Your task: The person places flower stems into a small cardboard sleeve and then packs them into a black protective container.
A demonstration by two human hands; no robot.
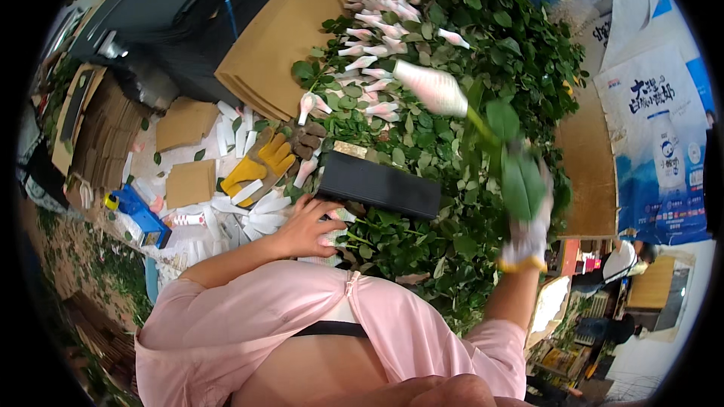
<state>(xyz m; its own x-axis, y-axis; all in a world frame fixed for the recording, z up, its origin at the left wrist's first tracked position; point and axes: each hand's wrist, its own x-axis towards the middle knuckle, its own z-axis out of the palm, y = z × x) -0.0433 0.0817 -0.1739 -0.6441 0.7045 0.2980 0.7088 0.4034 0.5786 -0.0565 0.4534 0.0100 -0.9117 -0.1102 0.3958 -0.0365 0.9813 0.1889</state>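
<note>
My right hand (526,232), in a pale glove with a yellow cuff, is closed around the leafy stem of a rose. That rose's bud (432,89), in a white mesh sleeve, points up and left above a large heap of leafy roses (452,147). My bare left hand (314,228) rests with bent fingers on mesh-sleeved rose buds (331,237) near my torso; its grip is partly hidden. Just beyond it lies a long black box (380,185). More sleeved buds (390,28) are piled at the top of the heap.
Left of the heap lie yellow and brown work gloves (263,164), white sleeves (266,217), cardboard pieces (191,182) and a blue tape dispenser (140,217). Large cardboard sheets (283,34) stand beyond. Printed sacks (659,141) border the right side. Other people (619,263) are at the far right.
</note>
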